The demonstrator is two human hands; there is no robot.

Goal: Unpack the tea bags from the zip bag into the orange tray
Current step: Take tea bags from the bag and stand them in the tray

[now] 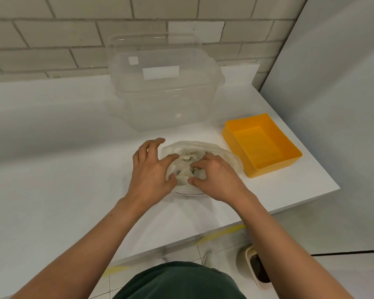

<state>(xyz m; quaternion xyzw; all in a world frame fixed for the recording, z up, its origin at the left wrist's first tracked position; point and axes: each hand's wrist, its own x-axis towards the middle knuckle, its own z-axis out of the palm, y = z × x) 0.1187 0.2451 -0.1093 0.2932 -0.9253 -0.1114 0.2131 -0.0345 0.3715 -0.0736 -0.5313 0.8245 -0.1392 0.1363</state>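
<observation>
so, left hand [151, 169] pinches the zip bag [192, 145] open on the table [73, 147], other fingers spread, and right hand [214, 175] is curled inside round some tea bags [187, 159]. orange tray [238, 154] just beside it has nothing in yet, so all the unpacking's left.

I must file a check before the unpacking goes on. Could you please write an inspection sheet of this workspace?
Surface: white table, no spills seen.
Job's things: zip bag with tea bags inside, at the centre; orange tray just right of it, with no tea bags in it.
Clutter: clear plastic container behind the bag.
Hands: left hand and right hand both hold the zip bag, fingers curled on its plastic.
Cables: nothing seen.
Surroundings: tiled wall behind; yellow tape and a slipper on the floor.
</observation>
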